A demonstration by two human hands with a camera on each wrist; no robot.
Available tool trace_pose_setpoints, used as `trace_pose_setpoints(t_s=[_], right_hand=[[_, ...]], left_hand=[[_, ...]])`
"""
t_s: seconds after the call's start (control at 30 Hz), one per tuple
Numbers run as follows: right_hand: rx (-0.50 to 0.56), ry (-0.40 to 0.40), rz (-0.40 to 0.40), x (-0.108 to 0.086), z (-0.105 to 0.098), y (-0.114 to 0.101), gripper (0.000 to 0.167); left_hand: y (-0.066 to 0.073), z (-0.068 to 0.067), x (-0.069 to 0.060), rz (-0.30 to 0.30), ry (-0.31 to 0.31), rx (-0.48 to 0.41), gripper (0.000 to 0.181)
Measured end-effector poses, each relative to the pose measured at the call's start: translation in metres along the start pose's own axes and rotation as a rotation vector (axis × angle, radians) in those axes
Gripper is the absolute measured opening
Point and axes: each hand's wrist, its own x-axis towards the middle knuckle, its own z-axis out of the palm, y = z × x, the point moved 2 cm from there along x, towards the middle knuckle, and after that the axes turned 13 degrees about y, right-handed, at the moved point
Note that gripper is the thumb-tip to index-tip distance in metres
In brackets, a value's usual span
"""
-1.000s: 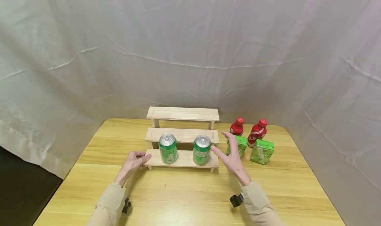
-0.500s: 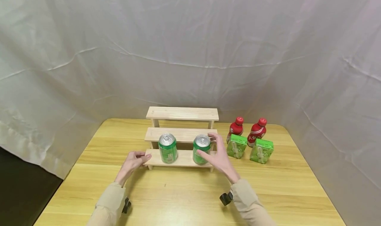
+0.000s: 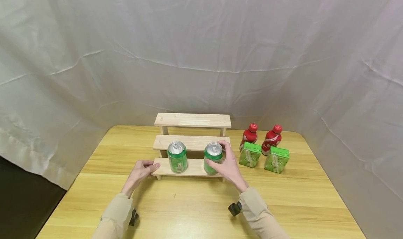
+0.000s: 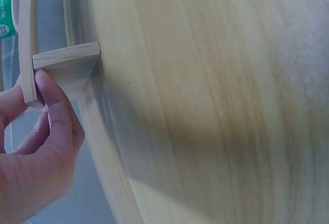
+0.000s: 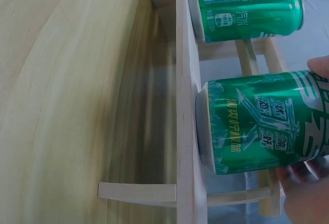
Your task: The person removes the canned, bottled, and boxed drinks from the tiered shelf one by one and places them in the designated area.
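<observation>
A three-tier wooden step shelf [image 3: 196, 165] stands on the table with two green soda cans on its lowest board. My left hand [image 3: 140, 173] pinches the left end of that board; in the left wrist view, fingers [image 4: 59, 116] and thumb lie on either side of the wood. Around the right-hand soda can [image 3: 214, 149], my right hand [image 3: 229, 166] has its thumb in front and fingers curled behind. That can stands upright, its base on or very close to the board. The left-hand soda can [image 3: 177, 159] is apart from both hands.
Right of the shelf stand two red bottles [image 3: 250, 136] at the back, with two green drink cartons [image 3: 277, 159] in front of them. Pale curtains [image 3: 201, 57] enclose the wooden table [image 3: 195, 211] behind and at the sides.
My right hand has moved left from beside the cartons to the right-hand can and closed its fingers around it. The left hand and the shelf have stayed put.
</observation>
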Motion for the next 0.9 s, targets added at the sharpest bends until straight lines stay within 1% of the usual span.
trace_pose_setpoints(t_s=[0.27,0.47,0.53,0.67,0.73,0.83,0.9], right_hand=[[0.016,0.043,-0.053,-0.001,-0.004,0.001,0.068],[0.025,0.111,-0.094,-0.003,-0.017,0.001,0.069],[0.018,0.126,-0.107,-0.003,-0.025,0.002,0.069],[-0.015,0.138,-0.096,-0.004,-0.044,0.006,0.069],[-0.03,0.141,-0.079,-0.006,-0.055,0.004,0.07],[-0.051,0.148,-0.082,-0.006,-0.074,0.008,0.071],[-0.074,0.155,-0.069,-0.006,-0.087,0.011,0.071]], left_hand=[[0.001,0.0,0.0,0.008,-0.002,0.002,0.051],[-0.001,0.0,0.001,0.0,-0.003,-0.009,0.049],[-0.001,0.0,0.001,0.002,-0.004,-0.01,0.05],[-0.001,0.0,0.001,0.003,-0.002,-0.01,0.05],[-0.001,0.0,0.0,0.005,0.003,-0.005,0.05],[0.0,0.0,0.0,0.013,0.004,0.002,0.051],[0.001,0.0,0.0,0.013,0.005,0.006,0.053]])
